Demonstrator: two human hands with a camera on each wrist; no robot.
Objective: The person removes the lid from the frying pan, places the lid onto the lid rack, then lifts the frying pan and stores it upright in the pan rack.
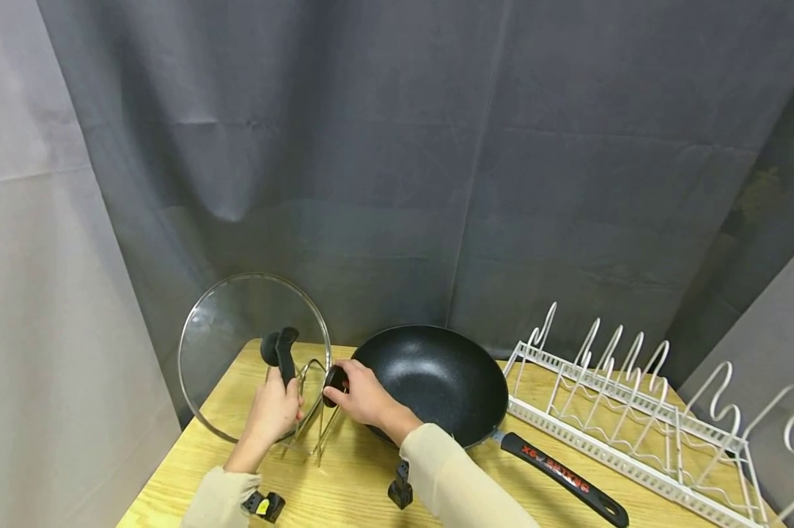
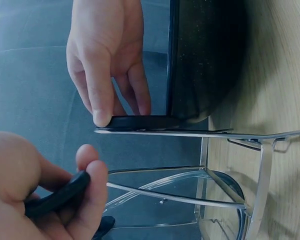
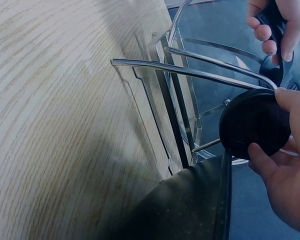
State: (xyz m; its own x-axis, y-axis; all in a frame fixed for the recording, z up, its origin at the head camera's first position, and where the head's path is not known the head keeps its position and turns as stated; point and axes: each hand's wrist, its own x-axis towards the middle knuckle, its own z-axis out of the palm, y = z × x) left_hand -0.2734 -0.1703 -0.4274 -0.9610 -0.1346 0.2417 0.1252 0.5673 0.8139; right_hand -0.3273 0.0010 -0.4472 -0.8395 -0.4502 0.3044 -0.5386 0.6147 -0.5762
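My left hand grips the black handle of a round glass lid. The lid stands upright, its lower edge among the wires of a small metal stand. In the left wrist view, my left hand curls round the handle. With thumb and fingers my right hand holds a black round disc against the top of the stand. Edge-on in the left wrist view, the disc lies along a metal wire. A black wok sits right beside my right hand.
The wok's long black handle points toward the front right. A white wire dish rack with tall curved prongs fills the right of the wooden table. Grey curtains hang close behind.
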